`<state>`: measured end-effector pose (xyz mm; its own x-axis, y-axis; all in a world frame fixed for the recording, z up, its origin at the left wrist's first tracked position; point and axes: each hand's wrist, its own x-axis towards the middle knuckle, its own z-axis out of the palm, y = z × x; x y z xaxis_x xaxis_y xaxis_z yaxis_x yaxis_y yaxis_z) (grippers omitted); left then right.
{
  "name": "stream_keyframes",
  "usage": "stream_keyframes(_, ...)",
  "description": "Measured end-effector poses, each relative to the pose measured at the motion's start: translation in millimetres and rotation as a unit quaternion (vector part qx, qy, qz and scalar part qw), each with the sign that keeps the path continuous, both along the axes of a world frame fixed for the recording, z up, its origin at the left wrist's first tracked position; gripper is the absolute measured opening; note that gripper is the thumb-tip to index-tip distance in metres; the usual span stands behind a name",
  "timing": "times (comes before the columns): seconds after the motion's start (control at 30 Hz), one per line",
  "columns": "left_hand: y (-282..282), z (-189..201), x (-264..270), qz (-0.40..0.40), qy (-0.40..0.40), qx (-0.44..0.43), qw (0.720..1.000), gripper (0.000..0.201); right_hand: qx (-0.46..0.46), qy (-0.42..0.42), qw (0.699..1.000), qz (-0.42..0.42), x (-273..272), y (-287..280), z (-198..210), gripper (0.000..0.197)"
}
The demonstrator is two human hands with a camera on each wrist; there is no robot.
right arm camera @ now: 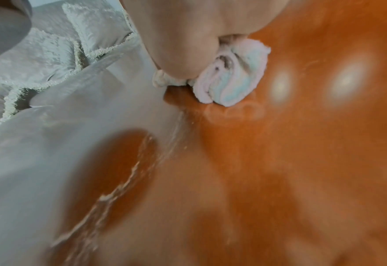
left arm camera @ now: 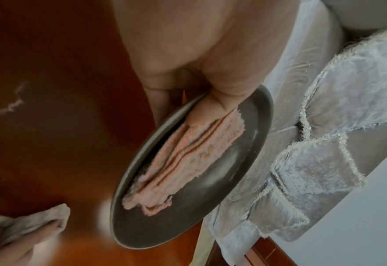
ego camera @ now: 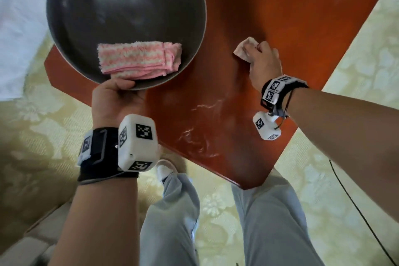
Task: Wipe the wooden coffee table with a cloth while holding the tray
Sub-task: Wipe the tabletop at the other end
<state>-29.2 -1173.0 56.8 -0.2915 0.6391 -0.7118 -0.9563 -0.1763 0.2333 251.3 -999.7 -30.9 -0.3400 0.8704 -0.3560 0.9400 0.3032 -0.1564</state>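
Meanwhile the left hand grips the near rim of the tray, held above the counter's left side, a pink towel inside. Farther right, the right hand clutches a cloth pressed on the counter.

Home living room, sofa cushions, patterned carpet

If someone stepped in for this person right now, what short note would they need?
Left hand: grips the near rim of the dark tray, held over the table's corner; a folded pink towel lies in it.
Right hand: grips a crumpled cloth pressed on the table.
Done: wiping is under way.
Left: white streaks near the front edge need wiping; keep holding the tray.
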Motion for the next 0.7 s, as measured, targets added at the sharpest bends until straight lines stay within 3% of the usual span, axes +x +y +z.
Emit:
stream_keyframes(0.17, -26, -3, -15, -0.061, 0.017, 0.004, 0.998, 0.099, -0.006, 0.009, 1.000, -0.022, -20, -45, 1, 0.059)
stream_keyframes(0.47, -35, 3, -3, -0.105, 0.046, -0.037, 0.993, 0.053, -0.055, 0.036, 0.996, 0.054, -59, -122, -2, 0.065)
stream_keyframes(0.63, -24, 10, 16, -0.118, 0.075, -0.072, 0.988, 0.055, -0.038, 0.137, 0.984, 0.104, -59, -134, 4, 0.051)
stream_keyframes(0.7, -17, 12, 26, -0.122, 0.079, -0.083, 0.986, 0.055, -0.008, 0.218, 0.974, 0.054, -49, -121, 8, 0.041)
